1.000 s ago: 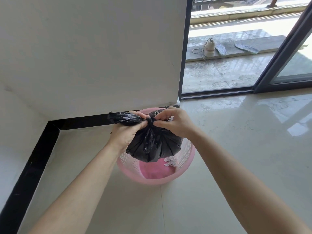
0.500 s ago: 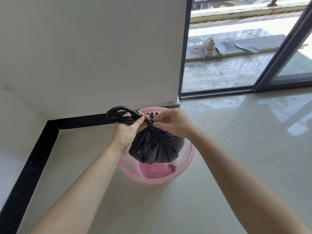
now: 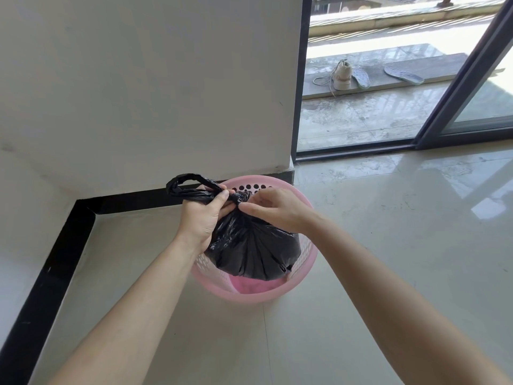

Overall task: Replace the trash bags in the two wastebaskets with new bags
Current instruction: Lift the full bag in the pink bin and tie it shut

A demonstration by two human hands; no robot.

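Note:
A full black trash bag [image 3: 252, 248] hangs above a pink perforated wastebasket [image 3: 305, 262] that stands on the floor by the wall corner. My left hand [image 3: 204, 218] grips the bag's twisted neck, and a loop of black plastic sticks out to its left. My right hand [image 3: 274, 208] pinches the knot at the top of the bag with its fingertips. The bag hides most of the basket's inside; a patch of pink bottom shows below it.
White walls with a black skirting board [image 3: 55, 273] close off the left and back. Glossy tiled floor [image 3: 388, 245] spreads to the right and front. A sliding glass door [image 3: 472, 87] opens onto a balcony with a shoe [image 3: 342, 75] and insoles.
The loose end of the bag has been drawn into a loop on the left and the knot tightened. The bag now hides the paper scraps seen earlier in the basket.

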